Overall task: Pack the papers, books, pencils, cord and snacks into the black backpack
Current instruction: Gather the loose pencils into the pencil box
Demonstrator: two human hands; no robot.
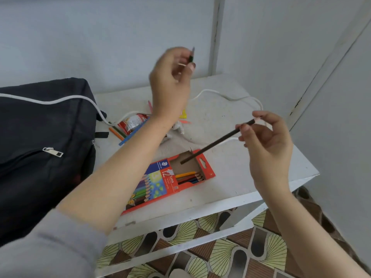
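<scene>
A red coloured-pencil box (pixel 170 183) lies open on the white table (pixel 241 177), several pencils inside. My right hand (pixel 267 141) pinches a dark brown pencil (pixel 216 144) whose far end hangs over the box's opening. My left hand (pixel 170 85) is raised above the table and pinches a short dark pencil (pixel 191 56) upright. The black backpack (pixel 40 147) lies on the left. A white cord (pixel 220 95) runs from the backpack across the table's back. A red snack packet (pixel 132 122) and loose pencils (pixel 124 135) lie near the backpack.
Walls close the table in at the back and right. A yellow item (pixel 183 114) and a pink pencil (pixel 149 105) lie behind my left wrist. A patterned floor (pixel 220 253) shows below the table's front edge.
</scene>
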